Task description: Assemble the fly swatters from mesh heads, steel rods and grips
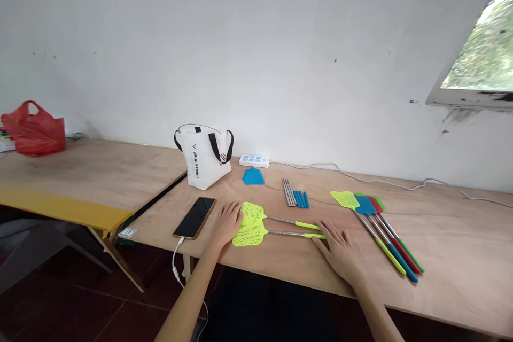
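Note:
Two yellow-green fly swatters, the farther one and the nearer one, lie side by side on the table, heads to the left and handles to the right. My left hand rests flat with its fingers out, at the left edge of the heads. Over at the handle ends, my right hand lies with spread fingers, its fingertips touching or just beside them. Farther right, several fly swatters are fanned out: a yellow-green one, a blue one, a red one and a green one.
Behind lie blue swatter heads, several metal rods and several blue handles. A phone with a white cable lies left of my left hand. A white bag and a power strip stand by the wall.

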A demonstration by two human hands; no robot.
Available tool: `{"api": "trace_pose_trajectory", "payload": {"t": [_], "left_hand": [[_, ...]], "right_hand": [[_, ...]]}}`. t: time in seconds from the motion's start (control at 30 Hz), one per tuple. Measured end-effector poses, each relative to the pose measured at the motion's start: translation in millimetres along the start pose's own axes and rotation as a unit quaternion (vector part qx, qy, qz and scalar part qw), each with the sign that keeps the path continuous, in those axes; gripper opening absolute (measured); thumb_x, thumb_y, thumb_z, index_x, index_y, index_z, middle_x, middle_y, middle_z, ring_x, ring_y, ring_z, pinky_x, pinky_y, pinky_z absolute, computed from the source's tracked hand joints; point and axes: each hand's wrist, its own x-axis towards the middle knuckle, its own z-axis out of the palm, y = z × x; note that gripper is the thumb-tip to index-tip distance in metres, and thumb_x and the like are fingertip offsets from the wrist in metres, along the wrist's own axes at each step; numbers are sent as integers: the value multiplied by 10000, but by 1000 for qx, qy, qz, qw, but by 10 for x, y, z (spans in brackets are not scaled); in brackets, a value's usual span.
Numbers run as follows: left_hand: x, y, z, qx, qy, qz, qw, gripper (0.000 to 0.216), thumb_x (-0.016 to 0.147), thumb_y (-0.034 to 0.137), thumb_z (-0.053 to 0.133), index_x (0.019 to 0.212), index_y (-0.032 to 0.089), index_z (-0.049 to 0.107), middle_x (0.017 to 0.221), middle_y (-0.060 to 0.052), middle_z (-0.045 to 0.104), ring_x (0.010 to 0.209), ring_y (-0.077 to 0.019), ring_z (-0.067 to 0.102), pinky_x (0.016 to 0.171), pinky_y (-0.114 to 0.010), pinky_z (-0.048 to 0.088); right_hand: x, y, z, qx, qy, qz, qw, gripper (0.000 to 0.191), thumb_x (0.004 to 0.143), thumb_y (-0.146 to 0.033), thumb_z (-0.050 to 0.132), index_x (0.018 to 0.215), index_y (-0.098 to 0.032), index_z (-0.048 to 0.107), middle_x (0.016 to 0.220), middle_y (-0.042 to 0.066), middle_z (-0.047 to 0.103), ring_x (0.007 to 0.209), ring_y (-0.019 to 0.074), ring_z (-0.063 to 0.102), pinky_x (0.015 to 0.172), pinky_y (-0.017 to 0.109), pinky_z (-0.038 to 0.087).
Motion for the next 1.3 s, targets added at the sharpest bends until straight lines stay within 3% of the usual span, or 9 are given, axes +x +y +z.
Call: {"api": "trace_pose_trajectory", "payload": {"t": [0.27, 1.3], "left_hand": [[4, -28, 31, -1, 7, 7, 1000, 474, 1043, 369, 311, 1451, 207, 491, 1540, -96, 479, 1445, -275, 391, 1208, -509, 294], [4, -34, 33, -9, 1, 2, 1000, 468, 1048, 370, 309, 1454, 215, 484, 1547, -91, 468, 1451, -272, 381, 1216, -498, 275]], "right_hand": [[-2, 18, 35, 5, 7, -8, 1000, 559, 1031, -525, 305, 1523, -286, 423, 1592, 67, 415, 1480, 262, 362, 1208, 595, 235], [1, 2, 0, 18, -13, -1, 1000, 595, 1018, -548, 298, 1529, -263, 407, 1606, 69, 389, 1485, 269, 344, 1211, 592, 206]]}}
